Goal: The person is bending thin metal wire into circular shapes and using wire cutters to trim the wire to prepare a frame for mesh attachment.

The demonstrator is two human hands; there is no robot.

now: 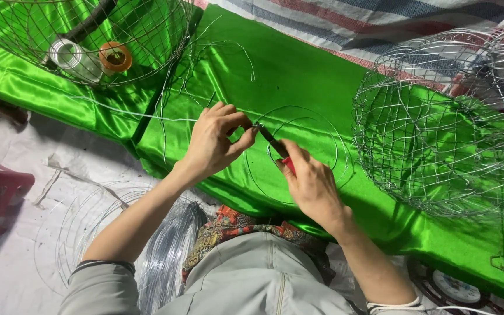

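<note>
green satin cloth (298,76) over the bench. left hand (214,143) pinches wire ring (322,125) at its joint; right hand (310,181) closed round red-handled pliers (275,144), nose on that joint. twisting step, seemingly; next needs a steady, tight turn.

The person wears a light grey long-sleeved top. Both sleeves are pushed up, leaving the forearms bare to the wrists. The left sleeve (101,279) ends in a darker ribbed cuff with a thin pale line along its edge. The right sleeve (393,305) ends in a pale, whitish cuff. Grey trousers (263,274) with a stitched centre seam cover the lap. A patterned cloth (234,224) in red, orange and green lies over the trousers. Left hand (214,143) and right hand (310,184) are bare, without gloves, rings or watch.
</note>
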